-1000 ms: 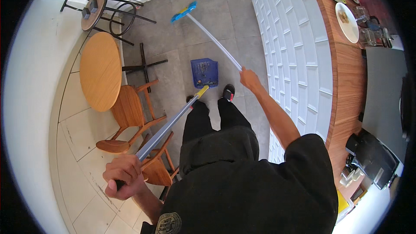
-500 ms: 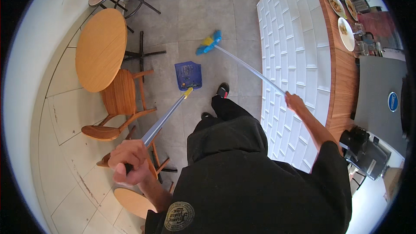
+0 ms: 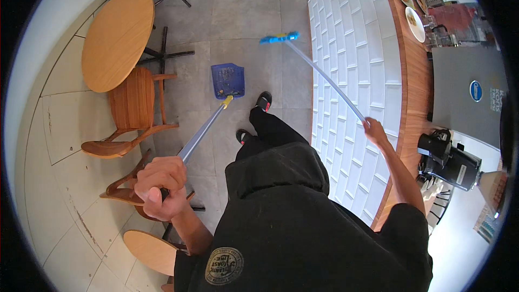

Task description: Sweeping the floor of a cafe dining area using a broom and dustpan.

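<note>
My left hand (image 3: 163, 188) is wrapped round the top of a long-handled dustpan's pole. Its blue pan (image 3: 228, 82) lies on the grey floor ahead of my feet, with small bits of debris in it. Out to the right, my right hand (image 3: 375, 131) grips the upper part of a broom's pale pole. The broom (image 3: 279, 38), with a blue and yellow head, is farther off than the pan and to its right, apart from it. Whether its bristles touch the floor I cannot tell.
Along the right runs a white-tiled counter (image 3: 351, 70) with a wooden top carrying plates (image 3: 415, 24) and glasses. On the left stand a wooden table (image 3: 118, 40), a wooden chair (image 3: 132, 103) and another chair (image 3: 127, 189). Black table legs (image 3: 165, 54) reach onto the floor.
The broom head has swung right and a little farther away, turning more crosswise. My left foot has come forward. The view has shifted slightly; both hands keep their grips.
</note>
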Demonstrator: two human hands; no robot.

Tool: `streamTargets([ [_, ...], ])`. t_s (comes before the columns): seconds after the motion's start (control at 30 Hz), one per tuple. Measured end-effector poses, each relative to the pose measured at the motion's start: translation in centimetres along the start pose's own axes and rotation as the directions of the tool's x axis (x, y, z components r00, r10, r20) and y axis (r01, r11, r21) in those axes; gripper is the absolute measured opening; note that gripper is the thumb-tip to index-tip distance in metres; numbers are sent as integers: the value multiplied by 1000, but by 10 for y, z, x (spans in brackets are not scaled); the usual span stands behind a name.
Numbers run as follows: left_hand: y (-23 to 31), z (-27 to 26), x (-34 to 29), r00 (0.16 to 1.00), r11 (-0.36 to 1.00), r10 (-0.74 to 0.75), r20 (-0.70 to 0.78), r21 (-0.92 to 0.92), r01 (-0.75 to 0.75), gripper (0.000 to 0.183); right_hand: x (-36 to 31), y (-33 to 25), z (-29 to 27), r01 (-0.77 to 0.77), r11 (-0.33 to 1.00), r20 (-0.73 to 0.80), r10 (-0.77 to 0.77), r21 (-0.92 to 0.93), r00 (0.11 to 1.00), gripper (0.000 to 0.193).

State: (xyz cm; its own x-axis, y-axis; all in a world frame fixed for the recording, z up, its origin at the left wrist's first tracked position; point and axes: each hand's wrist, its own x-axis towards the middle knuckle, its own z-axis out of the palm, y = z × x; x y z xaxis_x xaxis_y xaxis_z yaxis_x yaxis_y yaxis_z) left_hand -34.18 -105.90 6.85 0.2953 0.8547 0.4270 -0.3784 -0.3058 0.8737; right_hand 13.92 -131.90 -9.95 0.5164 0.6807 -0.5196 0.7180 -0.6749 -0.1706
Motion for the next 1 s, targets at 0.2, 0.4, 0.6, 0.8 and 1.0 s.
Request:
streamTargets([
  [0.2, 27, 29, -16, 997, 999, -48, 66, -16, 49, 45, 114, -31, 72, -80, 995, -99, 86, 65, 991, 33],
  [0.4, 42, 46, -42, 990, 997, -73, 118, -3, 74, 46, 160, -56, 137, -146, 973, -64, 159, 181, 985, 33],
  [0.6, 41, 39, -67, 991, 996, -47, 126, -63, 55, 48, 35, 11, 220, 82, 996, -14, -81, 29, 997, 33],
  [0.8, 23, 26, -85, 994, 992, -86, 71, -81, 92, 52, -132, -29, 194, -241, 915, 114, 215, 322, 970, 32],
  [1.0, 19, 38, -74, 976, 987, -120, 183, -87, 138, 53, -171, -41, 153, -319, 798, 107, 309, 511, 945, 33],
])
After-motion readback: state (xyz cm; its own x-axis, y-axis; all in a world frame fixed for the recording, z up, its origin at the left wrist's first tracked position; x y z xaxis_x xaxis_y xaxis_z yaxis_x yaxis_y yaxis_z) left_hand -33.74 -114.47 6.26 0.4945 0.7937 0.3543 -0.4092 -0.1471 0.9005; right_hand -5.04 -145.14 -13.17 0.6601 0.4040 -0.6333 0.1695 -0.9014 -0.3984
